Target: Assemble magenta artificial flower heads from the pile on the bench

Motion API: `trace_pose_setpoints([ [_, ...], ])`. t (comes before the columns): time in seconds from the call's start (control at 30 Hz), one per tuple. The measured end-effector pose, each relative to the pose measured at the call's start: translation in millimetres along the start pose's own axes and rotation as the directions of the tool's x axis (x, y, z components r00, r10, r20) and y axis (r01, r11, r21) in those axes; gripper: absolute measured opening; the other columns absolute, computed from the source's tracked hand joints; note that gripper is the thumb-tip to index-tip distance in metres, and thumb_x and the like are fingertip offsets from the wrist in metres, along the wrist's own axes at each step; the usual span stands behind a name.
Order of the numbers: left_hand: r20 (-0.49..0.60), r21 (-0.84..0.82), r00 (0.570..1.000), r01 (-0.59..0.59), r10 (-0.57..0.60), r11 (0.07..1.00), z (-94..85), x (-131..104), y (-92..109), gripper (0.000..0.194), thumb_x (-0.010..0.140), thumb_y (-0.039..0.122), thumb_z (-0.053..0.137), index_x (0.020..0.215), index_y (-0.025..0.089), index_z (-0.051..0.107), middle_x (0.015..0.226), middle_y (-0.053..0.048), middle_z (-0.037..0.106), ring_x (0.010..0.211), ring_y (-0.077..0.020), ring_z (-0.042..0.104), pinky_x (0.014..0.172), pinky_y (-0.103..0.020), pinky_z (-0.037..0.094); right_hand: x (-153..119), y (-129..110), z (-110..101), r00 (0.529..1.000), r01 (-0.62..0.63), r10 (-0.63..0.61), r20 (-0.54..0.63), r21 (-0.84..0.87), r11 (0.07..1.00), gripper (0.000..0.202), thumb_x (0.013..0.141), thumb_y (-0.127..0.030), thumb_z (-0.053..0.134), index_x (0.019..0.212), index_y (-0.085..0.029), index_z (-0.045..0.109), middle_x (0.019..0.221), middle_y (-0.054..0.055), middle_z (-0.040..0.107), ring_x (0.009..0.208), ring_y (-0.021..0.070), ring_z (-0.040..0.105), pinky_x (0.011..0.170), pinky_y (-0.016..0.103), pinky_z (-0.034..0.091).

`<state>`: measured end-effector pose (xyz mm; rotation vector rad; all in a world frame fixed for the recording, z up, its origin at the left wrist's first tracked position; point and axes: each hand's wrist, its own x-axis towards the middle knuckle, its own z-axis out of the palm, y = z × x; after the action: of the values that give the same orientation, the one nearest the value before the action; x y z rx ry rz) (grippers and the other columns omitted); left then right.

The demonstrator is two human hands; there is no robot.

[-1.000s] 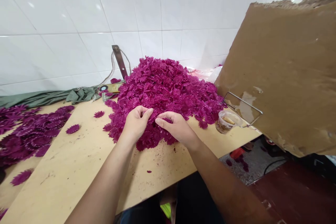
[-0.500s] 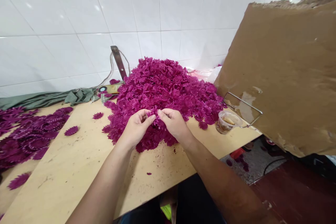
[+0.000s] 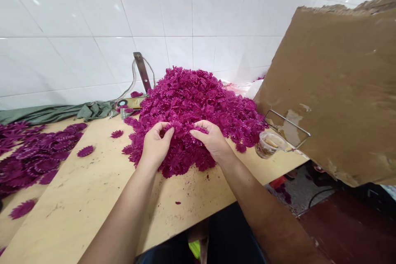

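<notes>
A tall heap of magenta flower heads point(image 3: 194, 95) rises in the middle of the wooden table point(image 3: 102, 181). Over its front side, my left hand point(image 3: 155, 144) pinches a magenta flower head point(image 3: 176, 128) between thumb and fingers. A short way to the right, my right hand point(image 3: 212, 138) is closed on another magenta flower head point(image 3: 200, 129), partly covered by the fingers. The two hands are apart, with more flowers of the heap behind and beneath them.
At left lies a spread of darker flower pieces point(image 3: 43, 156). A large cardboard sheet point(image 3: 334, 90) leans at right, with a wire frame point(image 3: 289, 121) and a clear plastic cup point(image 3: 269, 145) by its lower edge. Green cloth point(image 3: 58, 111) and a metal bracket point(image 3: 142, 72) stand along the tiled wall.
My hands have moved apart, the left to the left and the right to the right. A flower piece now shows in each hand. The view has shifted slightly.
</notes>
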<state>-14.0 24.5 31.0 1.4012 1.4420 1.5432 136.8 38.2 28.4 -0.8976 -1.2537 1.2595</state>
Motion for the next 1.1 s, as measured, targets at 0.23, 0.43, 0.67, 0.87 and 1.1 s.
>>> trace_pose_setpoints([
  [0.23, 0.071, 0.139, 0.996, 0.043, -0.054, 0.989, -1.9, -0.4, 1.1, 0.041, 0.073, 0.05, 0.048, 0.048, 0.019, 0.041, 0.042, 0.005, 0.039, 0.041, -0.0078, 0.032, 0.044, -0.023, 0.025, 1.2, 4.4, -1.4, 0.991, -0.108, 0.094, 0.093, 0.153, 0.982, 0.025, 0.058, -0.036, 0.069, 0.068, -0.017, 0.056, 0.063, -0.004, 0.057, 0.061, 0.0092, 0.05, 0.066, 0.025, 0.04],
  [0.43, 0.041, 0.189, 0.999, 0.014, -0.022, 0.982, -1.8, 7.0, -3.9, 0.02, 0.063, 0.037, 0.06, 0.063, 0.018, 0.051, 0.057, 0.004, 0.051, 0.051, -0.0097, 0.042, 0.05, -0.022, 0.033, 1.0, 9.8, -5.5, 0.985, -0.128, 0.12, 0.127, 0.054, 0.99, 0.038, 0.067, -0.053, 0.06, 0.055, -0.018, 0.05, 0.049, -0.004, 0.046, 0.053, 0.0102, 0.044, 0.057, 0.026, 0.034],
  [0.67, 0.068, 0.251, 0.998, -0.012, -0.005, 0.968, -4.1, 6.3, -0.3, 0.031, 0.071, 0.043, 0.051, 0.052, 0.019, 0.042, 0.046, 0.005, 0.04, 0.045, -0.0091, 0.036, 0.048, -0.023, 0.03, -1.4, 2.4, -4.3, 0.984, -0.145, 0.13, 0.123, 0.119, 0.982, 0.03, 0.062, -0.038, 0.067, 0.055, -0.017, 0.048, 0.051, -0.008, 0.045, 0.049, 0.0053, 0.039, 0.055, 0.023, 0.031],
  [0.87, 0.071, 0.462, 0.995, -0.092, 0.067, 0.882, -3.9, 8.5, 3.0, 0.035, 0.074, 0.043, 0.046, 0.047, 0.02, 0.04, 0.048, 0.002, 0.044, 0.051, -0.0131, 0.043, 0.054, -0.026, 0.035, -2.5, -2.7, -2.2, 0.958, -0.265, 0.234, 0.167, 0.194, 0.945, 0.023, 0.052, -0.025, 0.074, 0.069, -0.017, 0.061, 0.062, -0.004, 0.059, 0.065, 0.0093, 0.054, 0.067, 0.024, 0.041],
  [1.1, 0.031, 0.43, 0.998, -0.065, 0.058, 0.9, -7.5, 15.2, -2.6, 0.031, 0.072, 0.044, 0.05, 0.082, 0.017, 0.063, 0.077, -0.005, 0.064, 0.074, -0.021, 0.058, 0.075, -0.035, 0.043, -0.9, 0.4, -3.4, 0.969, -0.236, 0.221, 0.111, 0.15, 0.96, 0.012, 0.06, -0.025, 0.069, 0.068, -0.017, 0.064, 0.063, -0.003, 0.061, 0.06, 0.0088, 0.052, 0.065, 0.025, 0.04],
])
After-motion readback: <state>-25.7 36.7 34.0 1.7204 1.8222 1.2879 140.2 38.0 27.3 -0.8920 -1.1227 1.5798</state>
